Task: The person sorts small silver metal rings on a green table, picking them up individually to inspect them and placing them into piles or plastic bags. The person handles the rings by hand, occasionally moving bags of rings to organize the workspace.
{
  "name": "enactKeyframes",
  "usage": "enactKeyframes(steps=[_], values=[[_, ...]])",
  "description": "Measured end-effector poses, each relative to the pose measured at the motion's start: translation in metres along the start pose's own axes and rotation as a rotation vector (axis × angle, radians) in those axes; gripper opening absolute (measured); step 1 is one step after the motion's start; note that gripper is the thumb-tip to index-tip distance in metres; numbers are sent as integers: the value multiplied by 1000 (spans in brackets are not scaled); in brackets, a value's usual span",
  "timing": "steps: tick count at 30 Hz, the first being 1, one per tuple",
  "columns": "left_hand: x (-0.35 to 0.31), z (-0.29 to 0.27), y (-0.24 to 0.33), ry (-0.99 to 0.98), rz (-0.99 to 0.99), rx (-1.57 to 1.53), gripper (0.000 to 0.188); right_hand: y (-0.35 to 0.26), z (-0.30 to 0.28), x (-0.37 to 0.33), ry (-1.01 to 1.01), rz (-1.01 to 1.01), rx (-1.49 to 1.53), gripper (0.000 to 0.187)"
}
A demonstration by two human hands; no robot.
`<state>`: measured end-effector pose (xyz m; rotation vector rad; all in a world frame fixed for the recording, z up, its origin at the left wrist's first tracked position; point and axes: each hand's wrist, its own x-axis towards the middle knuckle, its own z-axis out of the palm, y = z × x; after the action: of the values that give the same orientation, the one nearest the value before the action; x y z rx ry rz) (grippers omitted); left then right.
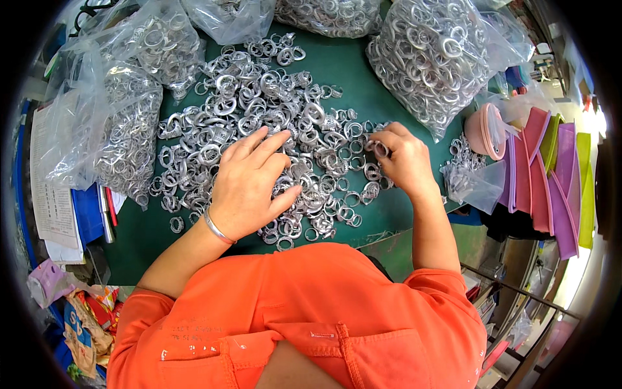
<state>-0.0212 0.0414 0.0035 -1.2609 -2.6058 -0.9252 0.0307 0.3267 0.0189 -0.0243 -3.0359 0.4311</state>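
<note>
A wide heap of silver-coloured metal rings (259,97) is spread over the green tabletop (363,78). My left hand (249,181) lies on the heap's near left part, fingers spread and touching the rings, with nothing gripped. At the heap's right edge, my right hand (407,159) is closed with thumb and fingers round a ring (381,150). Loose rings lie just below and beside those fingertips. Part of the heap is hidden under my left palm.
Clear plastic bags of rings stand at the left (126,123), at the back (330,14) and at the back right (434,61). A pink cup (483,133) and a small bag of rings (470,175) sit at the right, beside coloured plastic trays (541,175). Pens (105,211) lie at the left edge.
</note>
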Motion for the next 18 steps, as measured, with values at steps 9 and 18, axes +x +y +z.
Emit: enactKeyframes(steps=[9,18], values=[[0,0,0,-1,-12,-1,30,6,-24,7,-45,331,1216,11],[-1,-1,0,-12,-15,2,30,-2,-7,23,32,-143,144,15]])
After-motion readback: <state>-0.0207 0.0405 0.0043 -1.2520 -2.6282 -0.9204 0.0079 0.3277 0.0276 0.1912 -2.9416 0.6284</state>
